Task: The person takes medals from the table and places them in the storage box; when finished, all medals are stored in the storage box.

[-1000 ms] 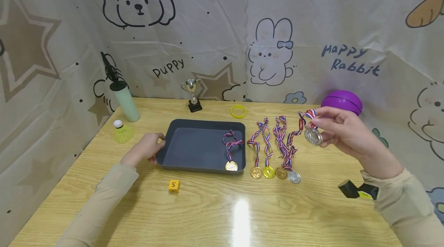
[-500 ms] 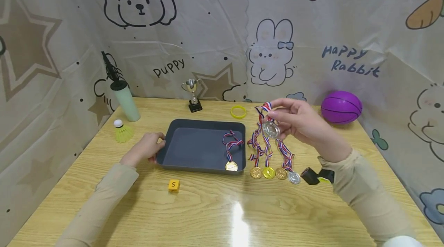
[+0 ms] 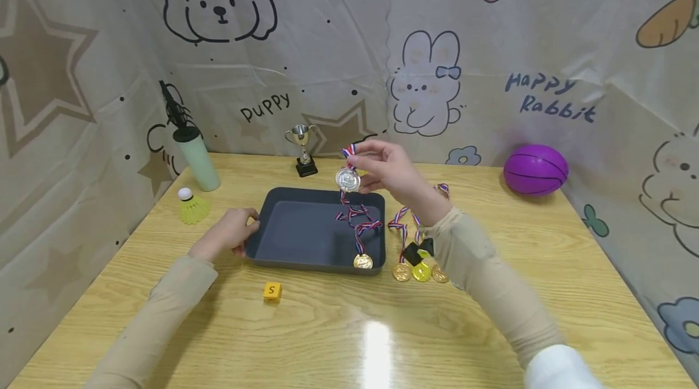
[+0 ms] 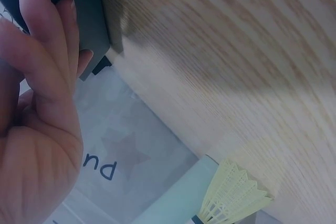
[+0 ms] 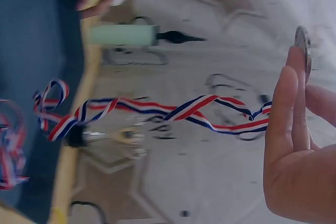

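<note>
My right hand (image 3: 390, 170) pinches a silver medal (image 3: 347, 179) above the back right of the dark grey tray (image 3: 306, 266). Its red, white and blue ribbon (image 5: 173, 109) trails down over the tray. Inside the tray at the right lies a gold medal (image 3: 363, 261) with a crumpled ribbon. At the tray's left end, my left hand (image 3: 232, 230) grips the rim; the left wrist view shows its fingers against the tray wall (image 4: 93, 30). Right of the tray, several more medals (image 3: 401, 272) lie in a row, partly hidden by my right forearm.
At the back stand a small trophy cup (image 3: 304, 149) and a mint cylinder (image 3: 199, 161) with a black pointed top. A yellow shuttlecock (image 3: 193, 208) is at left, a letter block (image 3: 272, 292) in front, a purple ball (image 3: 536, 170) back right. Patterned cloth (image 3: 327, 55) hangs behind.
My right hand has carried the silver medal leftward from near the purple ball, across the row of medals, to over the tray. The left hand has stayed on the tray.
</note>
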A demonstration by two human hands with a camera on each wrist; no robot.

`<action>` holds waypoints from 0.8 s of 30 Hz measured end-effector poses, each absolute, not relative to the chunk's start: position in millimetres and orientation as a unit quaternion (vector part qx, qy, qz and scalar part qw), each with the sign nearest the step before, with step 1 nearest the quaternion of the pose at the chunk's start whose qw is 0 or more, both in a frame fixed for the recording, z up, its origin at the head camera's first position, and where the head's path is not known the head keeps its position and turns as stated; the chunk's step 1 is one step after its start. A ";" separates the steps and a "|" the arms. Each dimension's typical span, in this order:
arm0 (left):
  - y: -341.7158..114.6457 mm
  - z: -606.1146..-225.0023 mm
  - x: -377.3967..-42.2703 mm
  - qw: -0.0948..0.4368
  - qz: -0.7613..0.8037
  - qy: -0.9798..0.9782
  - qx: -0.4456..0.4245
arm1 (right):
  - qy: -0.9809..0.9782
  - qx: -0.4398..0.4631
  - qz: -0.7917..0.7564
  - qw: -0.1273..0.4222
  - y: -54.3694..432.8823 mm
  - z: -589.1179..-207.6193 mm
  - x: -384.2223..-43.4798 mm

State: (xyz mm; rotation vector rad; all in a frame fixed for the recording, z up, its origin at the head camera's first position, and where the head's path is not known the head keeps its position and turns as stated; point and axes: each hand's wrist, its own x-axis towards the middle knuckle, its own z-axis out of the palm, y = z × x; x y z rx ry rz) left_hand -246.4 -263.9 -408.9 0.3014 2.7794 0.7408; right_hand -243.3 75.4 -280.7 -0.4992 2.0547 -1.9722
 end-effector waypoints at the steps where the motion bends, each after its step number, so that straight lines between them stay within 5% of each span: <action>1: -263.9 -408.8 -246.2 0.124 0.254 0.954 0.103 | 0.712 -0.166 -0.670 0.126 70.8 -286.4 -246.3; 24: -265.7 -409.6 -245.5 0.117 0.253 0.953 0.116 | 0.837 -0.140 -0.516 0.114 47.3 -390.4 -250.2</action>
